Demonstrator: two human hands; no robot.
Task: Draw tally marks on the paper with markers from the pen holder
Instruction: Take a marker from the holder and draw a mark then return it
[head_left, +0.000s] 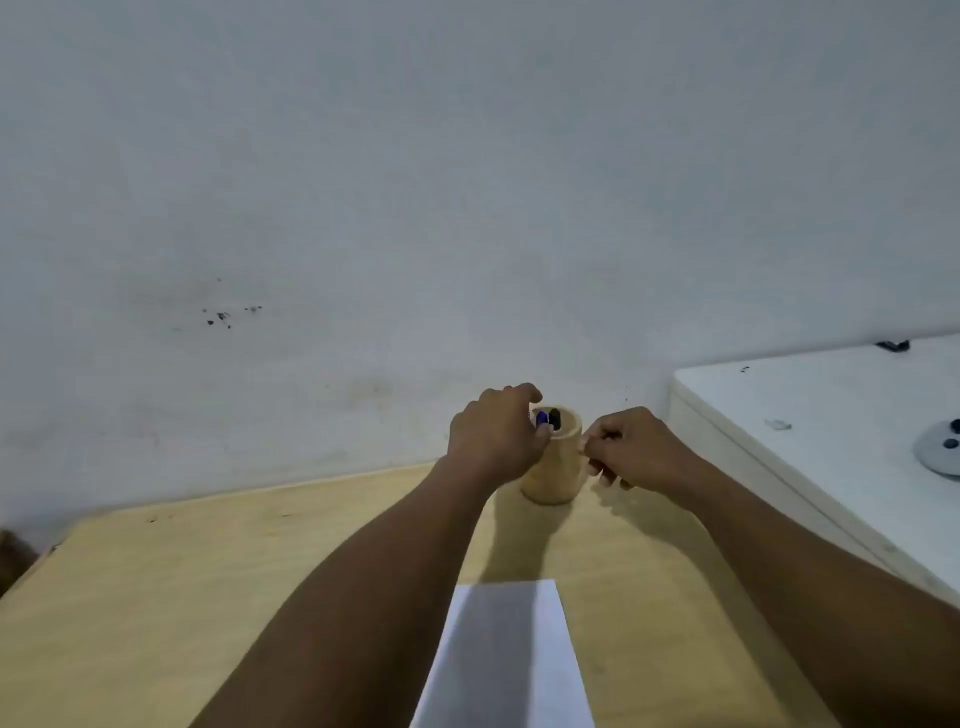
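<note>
A round wooden pen holder (553, 467) stands at the far side of the wooden table, near the wall. A blue marker (542, 417) and a black marker (556, 418) stick out of its mouth. My left hand (496, 436) arches over the holder's left rim, with the thumb against the blue marker and the fingers curled over the marker tops. My right hand (631, 449) is a loose fist that touches the holder's right wall. A white sheet of paper (506, 660) lies near me between my forearms, and its lower part runs out of view.
The wooden table (182, 597) ends at a grey wall (415, 208) just behind the holder. A white cabinet top (831, 405) stands higher on the right, with a round grey disc (940, 447) and a small dark object (893, 345) on it.
</note>
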